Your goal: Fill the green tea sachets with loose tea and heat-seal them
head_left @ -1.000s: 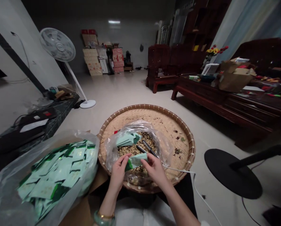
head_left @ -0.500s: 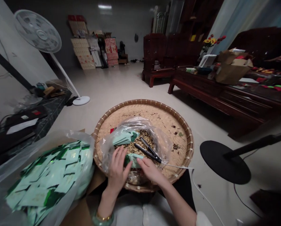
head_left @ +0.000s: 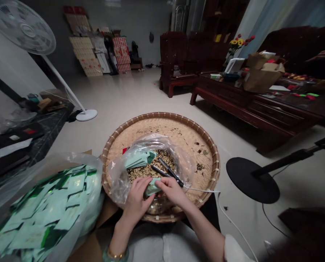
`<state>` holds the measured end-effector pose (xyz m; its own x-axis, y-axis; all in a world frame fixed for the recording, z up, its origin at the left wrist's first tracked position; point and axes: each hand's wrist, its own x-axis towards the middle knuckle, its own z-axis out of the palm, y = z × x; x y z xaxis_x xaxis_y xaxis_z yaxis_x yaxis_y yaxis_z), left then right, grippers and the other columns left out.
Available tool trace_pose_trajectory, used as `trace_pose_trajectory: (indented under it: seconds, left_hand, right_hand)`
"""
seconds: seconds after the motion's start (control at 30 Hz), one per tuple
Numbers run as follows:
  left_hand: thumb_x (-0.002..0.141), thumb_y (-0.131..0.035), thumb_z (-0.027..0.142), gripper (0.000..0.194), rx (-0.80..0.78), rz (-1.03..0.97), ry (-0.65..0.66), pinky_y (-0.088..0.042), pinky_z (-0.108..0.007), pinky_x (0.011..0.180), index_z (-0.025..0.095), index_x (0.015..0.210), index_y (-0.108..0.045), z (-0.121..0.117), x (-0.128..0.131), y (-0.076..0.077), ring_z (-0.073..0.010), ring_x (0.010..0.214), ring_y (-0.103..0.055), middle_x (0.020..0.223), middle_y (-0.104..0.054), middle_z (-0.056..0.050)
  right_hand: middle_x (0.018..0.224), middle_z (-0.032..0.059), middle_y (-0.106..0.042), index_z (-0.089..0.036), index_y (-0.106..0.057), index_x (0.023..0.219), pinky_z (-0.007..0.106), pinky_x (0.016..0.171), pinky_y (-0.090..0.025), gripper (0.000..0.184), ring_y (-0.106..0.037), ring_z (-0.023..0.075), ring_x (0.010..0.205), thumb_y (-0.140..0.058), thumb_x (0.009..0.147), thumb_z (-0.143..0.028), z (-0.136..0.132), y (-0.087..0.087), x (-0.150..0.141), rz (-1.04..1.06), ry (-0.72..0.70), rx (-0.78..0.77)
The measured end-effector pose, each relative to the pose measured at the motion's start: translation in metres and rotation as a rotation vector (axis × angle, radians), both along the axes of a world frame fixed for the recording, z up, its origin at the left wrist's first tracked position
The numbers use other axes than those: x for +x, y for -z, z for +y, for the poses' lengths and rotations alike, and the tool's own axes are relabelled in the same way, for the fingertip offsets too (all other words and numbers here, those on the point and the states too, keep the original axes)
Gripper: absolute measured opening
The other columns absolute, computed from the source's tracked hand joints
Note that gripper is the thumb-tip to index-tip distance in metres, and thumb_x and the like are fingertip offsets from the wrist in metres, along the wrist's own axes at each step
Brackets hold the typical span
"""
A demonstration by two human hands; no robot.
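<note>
Between my two hands is a light green sachet (head_left: 153, 187). My left hand (head_left: 139, 194) has its fingers closed on the sachet's left side. Thumb and fingers of my right hand (head_left: 173, 189) pinch its right edge. Just beyond them, a hair straightener (head_left: 168, 171) with its two arms apart lies on loose dried grains or tea (head_left: 140, 173), inside an open clear plastic bag (head_left: 119, 178). A fanned stack of flat green sachets (head_left: 136, 160) rests on the loose material. All of this sits in a round woven bamboo tray (head_left: 162, 125).
A large plastic bag (head_left: 97, 160) full of green sachets (head_left: 50, 207) stands at my left. The straightener's white cord (head_left: 202, 190) crosses the tray rim to the floor. A white fan (head_left: 86, 115), a black round stand base (head_left: 252, 180) and a wooden table (head_left: 233, 94) surround the tray.
My left fingers have moved in from beside the sachet and closed on it. The sachet is now gripped from both sides. The whole view has shifted slightly.
</note>
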<state>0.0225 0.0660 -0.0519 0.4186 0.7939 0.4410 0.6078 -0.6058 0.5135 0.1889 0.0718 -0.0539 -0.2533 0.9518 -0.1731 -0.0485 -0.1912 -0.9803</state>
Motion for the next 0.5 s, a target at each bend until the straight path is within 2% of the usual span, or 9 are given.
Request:
trace_pose_trajectory:
  seconds: [0.1, 0.17, 0.27, 0.37, 0.43, 0.5]
  left_hand:
    - [0.075, -0.060, 0.013, 0.042, -0.028, -0.020, -0.051, -0.048, -0.044, 0.092, 0.020, 0.116, -0.054, 0.000, 0.001, -0.003, -0.0248, 0.104, -0.056, 0.109, -0.064, -0.008]
    - [0.073, -0.060, 0.013, 0.041, -0.041, -0.025, -0.097, -0.049, -0.044, 0.090, 0.020, 0.113, -0.055, 0.000, 0.000, -0.003, -0.0248, 0.102, -0.057, 0.107, -0.064, -0.008]
    - [0.074, -0.060, 0.016, 0.038, -0.045, -0.046, -0.184, -0.049, -0.043, 0.087, 0.019, 0.112, -0.056, 0.001, -0.003, -0.002, -0.0251, 0.100, -0.058, 0.105, -0.064, -0.009]
    - [0.073, -0.061, 0.019, 0.039, -0.047, -0.077, -0.248, -0.050, -0.043, 0.086, 0.019, 0.112, -0.056, 0.002, -0.006, 0.000, -0.0254, 0.099, -0.059, 0.105, -0.064, -0.009]
    - [0.074, -0.060, 0.019, 0.039, -0.054, -0.087, -0.261, -0.050, -0.042, 0.086, 0.019, 0.112, -0.056, 0.002, -0.007, 0.001, -0.0252, 0.099, -0.059, 0.105, -0.065, -0.008]
    - [0.074, -0.061, 0.019, 0.039, -0.056, -0.095, -0.264, -0.049, -0.043, 0.087, 0.019, 0.113, -0.056, 0.002, -0.007, 0.002, -0.0252, 0.100, -0.059, 0.106, -0.065, -0.009]
  right_hand:
    - [0.057, -0.0025, -0.050, -0.015, -0.060, 0.064, 0.021, 0.049, -0.042, 0.050, -0.046, 0.0099, 0.053, -0.056, 0.075, -0.064, 0.000, -0.012, 0.003, -0.028, -0.068, 0.059]
    - [0.064, 0.0007, -0.059, -0.015, -0.064, 0.071, 0.022, 0.051, -0.045, 0.050, -0.054, 0.0128, 0.060, -0.052, 0.079, -0.063, 0.002, -0.022, 0.009, -0.015, -0.103, 0.075]
    - [0.082, 0.0081, -0.068, -0.014, -0.067, 0.089, 0.027, 0.056, -0.050, 0.051, -0.064, 0.0195, 0.078, -0.042, 0.086, -0.059, 0.018, -0.031, 0.024, 0.000, -0.025, 0.083]
    - [0.095, 0.0097, -0.069, -0.017, -0.067, 0.099, 0.033, 0.070, -0.053, 0.033, -0.064, 0.0215, 0.088, -0.045, 0.090, -0.040, 0.050, -0.029, 0.041, -0.248, 0.138, 0.256]
    - [0.107, 0.0096, -0.068, -0.019, -0.067, 0.104, 0.039, 0.089, -0.048, 0.025, -0.061, 0.0229, 0.101, -0.051, 0.084, -0.020, 0.076, -0.024, 0.048, -0.486, 0.117, 0.383]
    - [0.111, 0.0083, -0.067, -0.021, -0.067, 0.106, 0.040, 0.097, -0.043, 0.035, -0.059, 0.0237, 0.106, -0.054, 0.076, -0.007, 0.099, -0.017, 0.051, -0.636, 0.026, 0.445]
